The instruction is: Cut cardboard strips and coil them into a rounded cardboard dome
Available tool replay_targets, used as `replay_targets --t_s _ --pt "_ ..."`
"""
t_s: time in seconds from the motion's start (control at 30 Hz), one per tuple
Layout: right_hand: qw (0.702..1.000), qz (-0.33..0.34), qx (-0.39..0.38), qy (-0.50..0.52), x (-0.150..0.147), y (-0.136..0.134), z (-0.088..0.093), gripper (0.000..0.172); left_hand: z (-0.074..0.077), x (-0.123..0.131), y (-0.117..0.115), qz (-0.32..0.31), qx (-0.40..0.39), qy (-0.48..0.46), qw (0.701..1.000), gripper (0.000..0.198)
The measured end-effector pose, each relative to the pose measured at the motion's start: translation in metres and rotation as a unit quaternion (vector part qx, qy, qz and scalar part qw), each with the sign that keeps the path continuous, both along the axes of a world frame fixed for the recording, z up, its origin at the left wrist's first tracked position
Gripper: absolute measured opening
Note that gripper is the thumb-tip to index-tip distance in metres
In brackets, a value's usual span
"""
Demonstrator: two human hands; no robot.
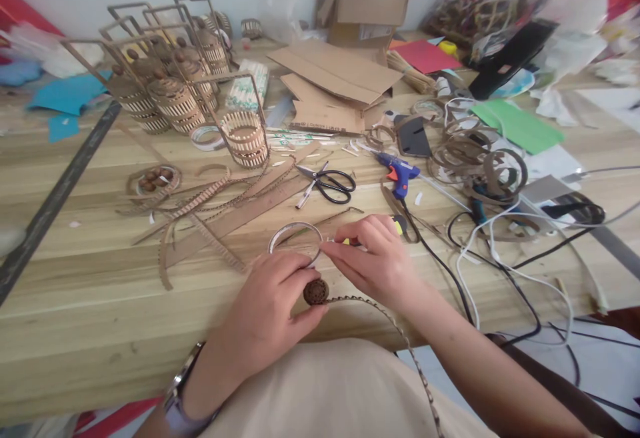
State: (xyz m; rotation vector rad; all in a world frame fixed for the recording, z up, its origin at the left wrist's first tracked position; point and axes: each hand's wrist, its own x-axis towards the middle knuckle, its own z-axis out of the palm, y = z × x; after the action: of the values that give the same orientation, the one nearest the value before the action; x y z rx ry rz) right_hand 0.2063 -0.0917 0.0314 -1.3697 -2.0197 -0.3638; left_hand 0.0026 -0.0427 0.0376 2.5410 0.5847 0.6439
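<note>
My left hand is closed on a small, tightly wound coil of brown corrugated cardboard strip, held between thumb and fingers. The strip's loose tail curves to the right and hangs over my lap. Just beyond my left fingers is a roll of tape, seen as a pale ring. At the ring's right edge, the fingers of my right hand are pinched together; what they hold is too small to make out. A tool with a yellow and black end shows behind that hand, partly hidden.
Black-handled scissors, a blue glue gun and cardboard strips lie beyond my hands. Several small lantern-like stick baskets stand back left. Coiled strips and cables crowd the right. A bowl holds brown balls.
</note>
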Motion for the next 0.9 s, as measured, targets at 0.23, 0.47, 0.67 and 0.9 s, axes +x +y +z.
replay_targets --t_s 0.23,0.47,0.67,0.9 --pt "0.999 -0.013 0.014 -0.036 0.001 -0.003 -0.003 0.013 0.001 0.003 -0.003 0.007 0.014 -0.013 1.000 0.008" --pt "0.972 -0.008 -0.106 0.211 -0.004 -0.003 -0.009 0.012 0.004 0.003 -0.005 -0.010 0.007 -0.018 1.000 0.010" --pt "0.878 -0.068 -0.149 0.451 0.014 0.000 -0.020 0.010 0.000 -0.001 -0.003 -0.012 -0.025 -0.021 0.999 0.017" --pt "0.913 -0.071 -0.146 0.373 0.012 -0.011 -0.040 0.030 -0.032 -0.001 0.006 0.126 -0.060 0.074 0.987 0.022"
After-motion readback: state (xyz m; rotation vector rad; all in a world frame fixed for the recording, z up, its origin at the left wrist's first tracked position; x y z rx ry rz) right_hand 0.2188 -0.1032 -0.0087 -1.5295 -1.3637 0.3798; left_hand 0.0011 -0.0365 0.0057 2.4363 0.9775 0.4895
